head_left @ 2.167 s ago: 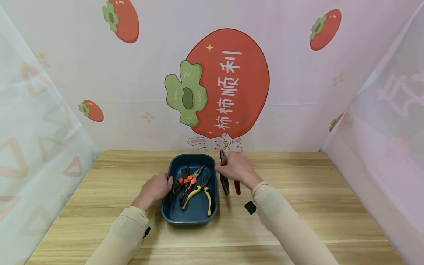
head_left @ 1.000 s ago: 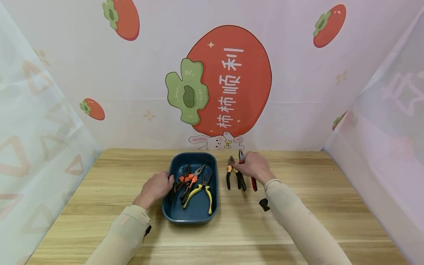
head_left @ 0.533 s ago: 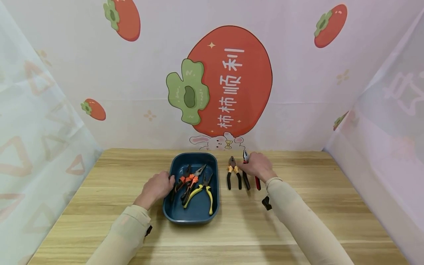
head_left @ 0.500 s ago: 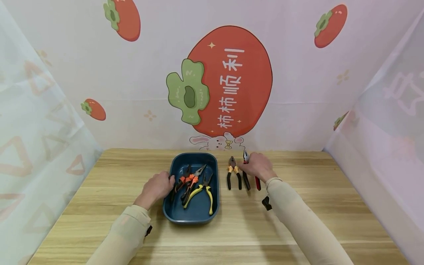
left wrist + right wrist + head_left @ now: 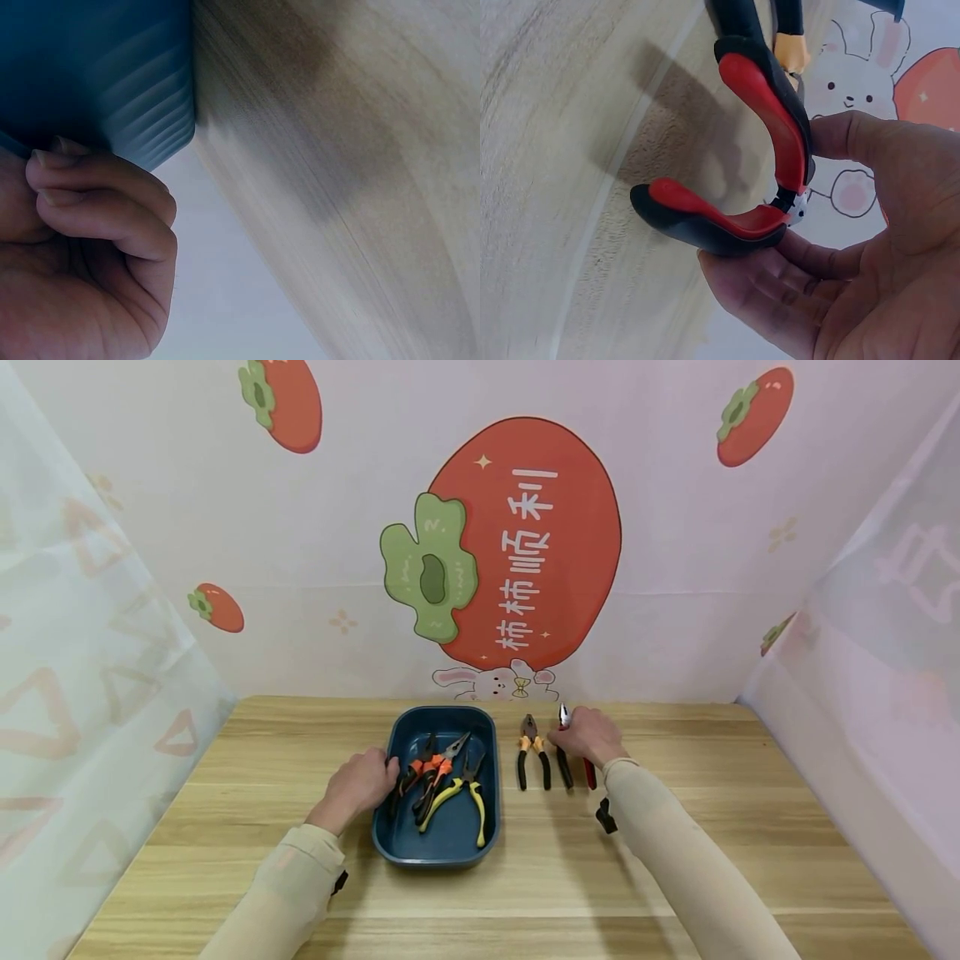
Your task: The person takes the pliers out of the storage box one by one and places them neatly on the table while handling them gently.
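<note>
My left hand (image 5: 362, 783) grips the left rim of a dark blue plastic bin (image 5: 435, 862); in the left wrist view its fingers curl against the bin's ribbed outer wall (image 5: 142, 97). Between the thumb and fingers of my right hand (image 5: 591, 737) are red-and-black pliers (image 5: 784, 150), pinched by both handles, which are spread apart. Their metal nose (image 5: 565, 717) points toward the back wall, and the hand hides their middle in the head view. Just left of them, pliers with black and light-orange handles (image 5: 529, 727) lie on the table, handles spread.
Inside the bin lie yellow-handled long-nose pliers (image 5: 442, 797), orange-and-black long-nose pliers (image 5: 444, 767) and another orange-and-black pair (image 5: 411, 774). A printed cloth wall (image 5: 337, 660) stands along the back edge of the wooden table (image 5: 525, 893), with cloth at both sides.
My right hand has moved right, away from the bin, with the red-and-black pliers, then slightly farther right in the last half second. The light-orange pliers have come into view. My left hand stays on the rim.
</note>
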`<control>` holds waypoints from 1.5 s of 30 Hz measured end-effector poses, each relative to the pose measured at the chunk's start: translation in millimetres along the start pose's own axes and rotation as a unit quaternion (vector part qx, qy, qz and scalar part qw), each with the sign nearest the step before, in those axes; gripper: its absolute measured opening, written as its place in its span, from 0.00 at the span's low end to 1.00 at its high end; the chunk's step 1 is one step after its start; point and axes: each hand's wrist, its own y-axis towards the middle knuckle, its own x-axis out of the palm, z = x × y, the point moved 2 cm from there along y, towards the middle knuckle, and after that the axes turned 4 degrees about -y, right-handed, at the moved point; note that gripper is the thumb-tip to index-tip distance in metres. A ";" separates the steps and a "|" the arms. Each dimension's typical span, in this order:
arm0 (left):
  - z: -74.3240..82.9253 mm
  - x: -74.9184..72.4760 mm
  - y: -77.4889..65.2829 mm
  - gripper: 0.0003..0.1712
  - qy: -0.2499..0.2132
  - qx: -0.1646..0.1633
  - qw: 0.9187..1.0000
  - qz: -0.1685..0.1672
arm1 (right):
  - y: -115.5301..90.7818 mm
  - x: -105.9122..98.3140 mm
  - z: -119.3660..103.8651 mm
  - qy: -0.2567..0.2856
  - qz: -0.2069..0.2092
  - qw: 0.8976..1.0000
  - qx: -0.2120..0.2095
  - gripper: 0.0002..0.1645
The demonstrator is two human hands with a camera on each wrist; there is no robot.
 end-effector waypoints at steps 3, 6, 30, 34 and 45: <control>-0.1 -0.2 -1.0 0.19 0.001 0.002 1.000 0.000 | 2.9 1.7 1.4 -0.005 0.000 1.000 0.004 0.20; -0.4 -0.3 -1.7 0.19 0.006 0.005 1.000 0.001 | 5.1 3.3 2.3 -0.011 -0.003 1.000 0.009 0.20; -0.5 0.6 -0.8 0.18 0.005 0.003 1.000 0.003 | 13.6 10.6 2.7 -0.027 -0.003 1.000 0.016 0.20; -0.2 0.6 -0.5 0.19 0.003 0.001 1.000 0.004 | 12.8 10.8 1.8 -0.036 0.001 0.999 0.010 0.23; 0.4 0.3 -1.7 0.19 0.007 0.004 1.000 0.005 | 9.2 9.7 1.3 -0.049 0.010 0.999 0.004 0.24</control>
